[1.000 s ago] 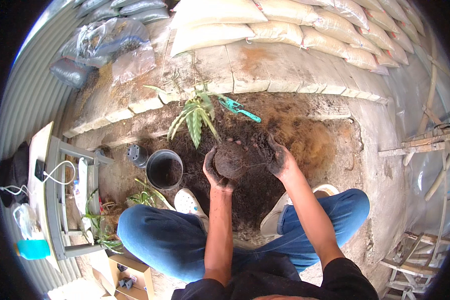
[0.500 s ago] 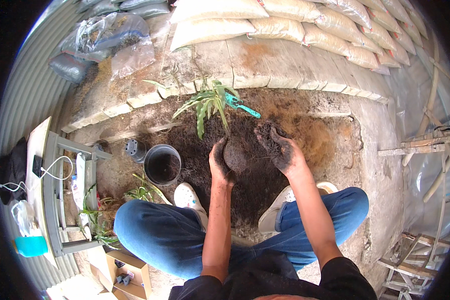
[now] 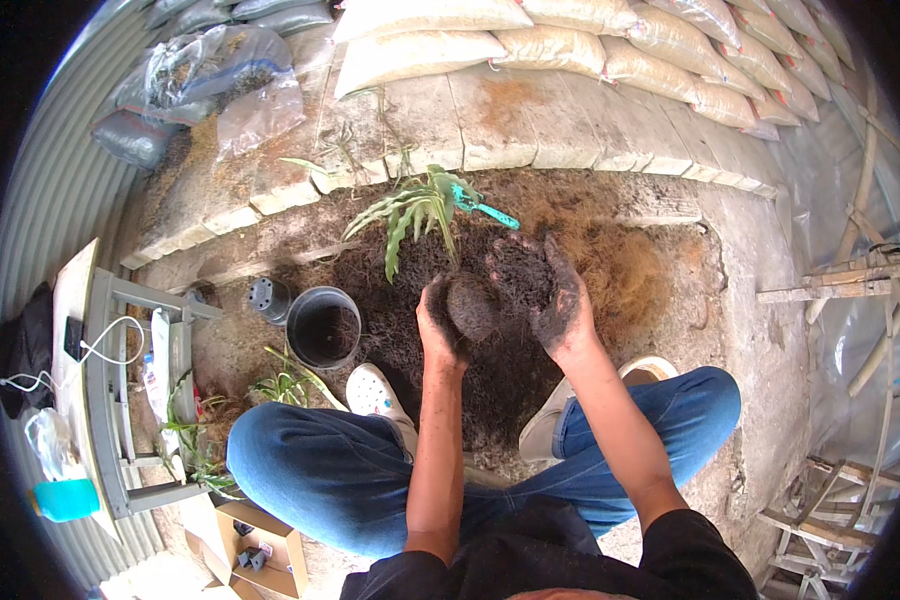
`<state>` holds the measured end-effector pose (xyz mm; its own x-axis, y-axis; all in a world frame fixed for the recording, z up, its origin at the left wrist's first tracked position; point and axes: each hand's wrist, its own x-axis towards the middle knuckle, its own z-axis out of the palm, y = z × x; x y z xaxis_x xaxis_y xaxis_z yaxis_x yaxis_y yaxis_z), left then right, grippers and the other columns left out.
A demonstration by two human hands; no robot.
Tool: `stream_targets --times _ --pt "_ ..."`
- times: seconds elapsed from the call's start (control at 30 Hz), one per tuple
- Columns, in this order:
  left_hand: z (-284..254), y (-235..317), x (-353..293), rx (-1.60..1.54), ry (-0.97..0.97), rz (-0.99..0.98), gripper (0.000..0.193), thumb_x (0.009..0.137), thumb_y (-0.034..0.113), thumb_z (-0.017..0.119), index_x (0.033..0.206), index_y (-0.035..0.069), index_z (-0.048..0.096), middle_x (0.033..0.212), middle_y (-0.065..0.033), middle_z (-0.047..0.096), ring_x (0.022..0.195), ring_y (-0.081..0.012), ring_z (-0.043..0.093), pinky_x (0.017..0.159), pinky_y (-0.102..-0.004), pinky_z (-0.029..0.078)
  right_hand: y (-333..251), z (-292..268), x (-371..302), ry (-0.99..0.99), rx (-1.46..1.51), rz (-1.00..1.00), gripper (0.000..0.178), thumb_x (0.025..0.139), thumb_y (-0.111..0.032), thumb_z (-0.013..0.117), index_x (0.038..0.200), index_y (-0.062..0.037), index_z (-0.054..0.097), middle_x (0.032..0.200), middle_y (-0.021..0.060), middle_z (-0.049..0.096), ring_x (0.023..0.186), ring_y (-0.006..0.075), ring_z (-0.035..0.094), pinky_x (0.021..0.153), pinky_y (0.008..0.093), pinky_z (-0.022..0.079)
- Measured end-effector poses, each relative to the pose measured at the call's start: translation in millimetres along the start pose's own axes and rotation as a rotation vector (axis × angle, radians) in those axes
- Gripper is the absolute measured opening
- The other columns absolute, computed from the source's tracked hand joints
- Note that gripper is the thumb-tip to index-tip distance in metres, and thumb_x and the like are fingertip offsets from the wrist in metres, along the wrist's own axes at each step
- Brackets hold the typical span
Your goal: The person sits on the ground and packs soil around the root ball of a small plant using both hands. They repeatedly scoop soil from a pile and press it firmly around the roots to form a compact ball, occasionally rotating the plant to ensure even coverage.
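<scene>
Left hand [image 3: 438, 325] cupped round the plant's root ball [image 3: 473, 307]; right hand [image 3: 555, 300] open, heaped with soil [image 3: 520, 275]. Best packed gently, evenly around roots, plant [image 3: 417, 212] upright.

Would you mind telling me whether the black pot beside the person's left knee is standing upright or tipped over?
Upright. The black pot stands on the ground with its round mouth facing up, and its dark inside is visible from above.

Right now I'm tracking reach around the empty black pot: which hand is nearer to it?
Left. The left hand, cupping the root ball, is just right of the black pot; the soil-covered right hand is farther right.
</scene>
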<state>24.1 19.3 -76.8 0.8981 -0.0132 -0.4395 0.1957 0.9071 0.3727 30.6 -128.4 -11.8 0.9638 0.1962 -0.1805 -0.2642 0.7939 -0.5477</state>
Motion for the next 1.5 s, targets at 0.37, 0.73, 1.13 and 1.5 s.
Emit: stream_targets --times 0.37,0.73,1.13,1.5 --pt "-11.5 -17.8 6.1 0.043 -0.041 0.112 0.042 0.096 0.04 0.041 0.116 0.007 0.057 0.112 -0.0081 0.061 0.103 -0.0232 0.058 0.094 -0.0387 0.044 37.3 8.2 -17.5 -0.333 -1.697 -0.618 0.051 0.09 -0.025 0.052 0.134 0.0001 0.045 0.137 0.0239 0.042 0.128 0.043 0.037 0.109 0.0485 0.027" --pt "15.4 1.2 -7.0 -0.083 -0.13 -0.025 0.046 0.096 0.038 0.037 0.123 0.005 0.054 0.116 -0.0114 0.061 0.104 -0.0269 0.059 0.092 -0.0407 0.048 -0.9 8.8 -7.9 -0.284 -1.37 -0.693 0.063 0.093 -0.042 0.047 0.142 -0.0049 0.036 0.145 0.0193 0.035 0.136 0.037 0.03 0.112 0.046 0.021" --pt "17.0 0.5 -5.3 -0.162 -0.155 -0.027 0.043 0.095 0.039 0.039 0.117 0.008 0.058 0.108 -0.0101 0.064 0.095 -0.0267 0.062 0.084 -0.0409 0.052 21.8 -7.3 -7.6 -0.23 -1.009 -0.671 0.053 0.094 -0.032 0.052 0.137 -0.0026 0.041 0.136 0.0174 0.046 0.129 0.034 0.041 0.111 0.0463 0.024" --pt "13.2 0.9 -4.4 -0.147 -0.203 0.061 0.045 0.095 0.039 0.039 0.123 0.008 0.056 0.115 -0.0103 0.062 0.104 -0.0277 0.06 0.091 -0.0422 0.05 14.5 -12.6 -0.7 -0.343 -1.461 -0.586 0.062 0.086 -0.031 0.063 0.14 -0.0108 0.041 0.142 0.0179 0.041 0.136 0.0359 0.031 0.113 0.051 0.017"
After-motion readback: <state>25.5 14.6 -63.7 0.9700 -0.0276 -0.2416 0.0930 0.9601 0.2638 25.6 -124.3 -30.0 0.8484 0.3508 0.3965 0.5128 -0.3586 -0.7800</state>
